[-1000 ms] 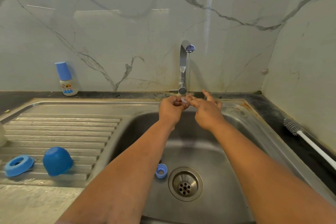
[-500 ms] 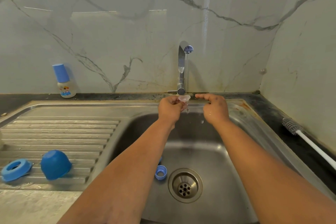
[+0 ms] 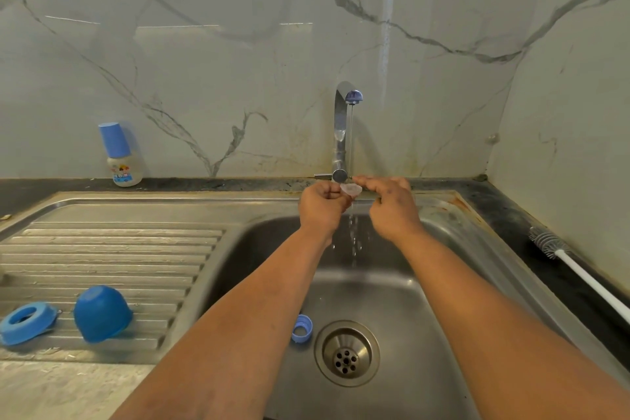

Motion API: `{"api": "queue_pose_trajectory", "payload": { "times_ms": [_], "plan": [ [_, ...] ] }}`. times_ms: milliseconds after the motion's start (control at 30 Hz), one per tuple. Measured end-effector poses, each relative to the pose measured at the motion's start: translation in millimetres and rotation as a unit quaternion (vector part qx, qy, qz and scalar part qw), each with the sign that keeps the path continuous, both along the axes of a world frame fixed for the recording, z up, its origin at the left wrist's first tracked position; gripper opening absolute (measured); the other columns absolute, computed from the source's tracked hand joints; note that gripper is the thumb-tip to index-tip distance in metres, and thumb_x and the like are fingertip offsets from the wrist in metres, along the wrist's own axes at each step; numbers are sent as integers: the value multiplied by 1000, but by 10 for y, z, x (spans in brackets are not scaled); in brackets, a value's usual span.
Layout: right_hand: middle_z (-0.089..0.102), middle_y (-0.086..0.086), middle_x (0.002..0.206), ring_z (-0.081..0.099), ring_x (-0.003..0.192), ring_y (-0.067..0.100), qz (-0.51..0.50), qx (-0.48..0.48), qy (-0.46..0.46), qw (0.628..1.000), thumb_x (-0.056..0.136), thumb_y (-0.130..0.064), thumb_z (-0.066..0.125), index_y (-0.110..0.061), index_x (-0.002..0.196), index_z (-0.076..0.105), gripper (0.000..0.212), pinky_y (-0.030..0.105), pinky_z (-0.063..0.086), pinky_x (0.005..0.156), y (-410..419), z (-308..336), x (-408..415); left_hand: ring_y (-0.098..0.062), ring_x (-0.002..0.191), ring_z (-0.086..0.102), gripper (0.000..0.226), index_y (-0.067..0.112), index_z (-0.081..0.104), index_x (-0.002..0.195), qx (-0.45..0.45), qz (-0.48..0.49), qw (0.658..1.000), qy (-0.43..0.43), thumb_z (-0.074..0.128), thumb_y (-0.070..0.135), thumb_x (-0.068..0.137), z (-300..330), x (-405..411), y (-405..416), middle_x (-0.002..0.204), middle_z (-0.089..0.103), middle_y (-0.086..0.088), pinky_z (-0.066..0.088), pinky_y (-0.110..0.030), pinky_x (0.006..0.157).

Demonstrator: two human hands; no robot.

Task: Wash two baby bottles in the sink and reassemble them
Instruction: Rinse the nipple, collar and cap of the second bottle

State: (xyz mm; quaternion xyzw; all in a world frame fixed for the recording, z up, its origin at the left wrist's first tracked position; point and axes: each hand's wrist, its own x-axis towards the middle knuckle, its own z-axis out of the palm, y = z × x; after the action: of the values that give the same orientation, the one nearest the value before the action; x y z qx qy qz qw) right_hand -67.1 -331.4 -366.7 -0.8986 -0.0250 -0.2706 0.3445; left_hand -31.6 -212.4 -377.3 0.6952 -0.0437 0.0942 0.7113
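My left hand point(image 3: 322, 206) pinches a clear silicone teat point(image 3: 351, 189) under the thin stream of water from the tap point(image 3: 341, 119). My right hand point(image 3: 392, 204) is just right of the teat, its index finger stretched toward the tap's base, and it holds nothing. A small blue ring point(image 3: 301, 327) lies in the sink point(image 3: 259, 249) beside the drain point(image 3: 346, 353). On the drainboard lie a blue dome cap point(image 3: 100, 314) and a blue collar ring point(image 3: 27, 322). One small assembled baby bottle point(image 3: 119, 155) with a blue cap stands at the back left.
A bottle brush point(image 3: 579, 269) with a white handle lies on the dark counter to the right of the sink. Marble walls close off the back and right side. The ribbed drainboard point(image 3: 119, 256) stretches out on the left.
My right hand has drawn away from the teat and moved slightly right, index finger now pointing at the tap's base. Water now falls below the teat. The left hand has held its place.
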Motion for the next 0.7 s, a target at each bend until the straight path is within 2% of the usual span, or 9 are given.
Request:
{"api": "queue_pose_trajectory", "payload": {
  "times_ms": [67, 133, 200, 233, 333, 433, 533, 633, 700],
  "plan": [
    [50, -10, 142, 33, 128, 17, 40, -47, 33, 998, 79, 13, 41, -33, 136, 54, 74, 39, 27, 112, 41, 14, -33, -13, 66, 66, 15, 9, 69, 77, 1, 5, 1000, -1, 82, 2, 71, 4, -18, -8, 74, 72, -9, 55, -25, 66],
    [46, -15, 144, 31, 135, 15, 54, -72, 43, 995, 80, 11, 42, -37, 134, 54, 74, 35, 21, 112, 57, 36, -61, -9, 66, 67, 17, 11, 69, 78, -5, 9, 1000, -5, 82, 1, 72, 3, -36, -24, 73, 72, -4, 54, -22, 65],
    [46, -17, 144, 27, 139, 14, 24, -81, 33, 996, 83, 8, 43, -40, 129, 58, 68, 24, 13, 102, 32, 62, -83, -7, 67, 67, 17, 12, 68, 79, -13, 11, 1000, -12, 78, -1, 75, -5, -52, -51, 72, 71, -2, 53, -22, 68],
    [45, -18, 145, 23, 141, 13, 3, -100, 33, 994, 85, 5, 44, -42, 130, 57, 67, 23, 11, 96, 16, 70, -93, -9, 69, 68, 15, 12, 68, 80, -11, 8, 1000, -17, 77, -1, 76, -11, -62, -64, 74, 72, -4, 54, -23, 70],
    [39, -20, 149, 13, 145, 12, 2, -158, 68, 985, 87, 4, 42, -41, 140, 46, 69, 33, 13, 101, -7, 70, -101, -12, 76, 69, 15, 9, 70, 86, 19, -2, 999, -29, 78, 1, 76, -41, -80, -90, 80, 73, -6, 56, -22, 72],
    [51, -14, 141, 26, 141, 14, 43, -105, 37, 993, 83, 8, 43, -37, 129, 60, 66, 35, 17, 109, -21, 47, -73, -14, 80, 69, 17, 12, 70, 89, 15, 14, 1000, -14, 77, 2, 77, -59, -47, -53, 83, 73, -5, 55, -22, 75],
    [63, -3, 128, 40, 131, 22, 7, -39, -15, 999, 78, 13, 44, -25, 121, 68, 63, 40, 30, 112, -84, 8, 15, -18, 86, 66, 24, 9, 66, 102, -49, -2, 998, 26, 73, 0, 82, -38, 21, -14, 84, 70, -3, 54, -23, 75],
    [64, 8, 126, 50, 125, 26, -30, 53, 17, 998, 75, 14, 41, -21, 123, 67, 65, 33, 36, 111, -159, -29, 72, -18, 90, 61, 36, 5, 55, 118, -125, -54, 989, 59, 65, -7, 86, -10, 17, -52, 91, 65, -6, 54, -22, 79],
    [64, 10, 125, 55, 119, 29, -43, 105, 34, 993, 76, 13, 40, -24, 123, 67, 65, 38, 43, 105, -181, -32, 68, -19, 97, 61, 35, 0, 54, 123, -169, -96, 977, 82, 60, -8, 90, 21, -15, -77, 103, 63, -10, 53, -23, 85]
  ]
}}
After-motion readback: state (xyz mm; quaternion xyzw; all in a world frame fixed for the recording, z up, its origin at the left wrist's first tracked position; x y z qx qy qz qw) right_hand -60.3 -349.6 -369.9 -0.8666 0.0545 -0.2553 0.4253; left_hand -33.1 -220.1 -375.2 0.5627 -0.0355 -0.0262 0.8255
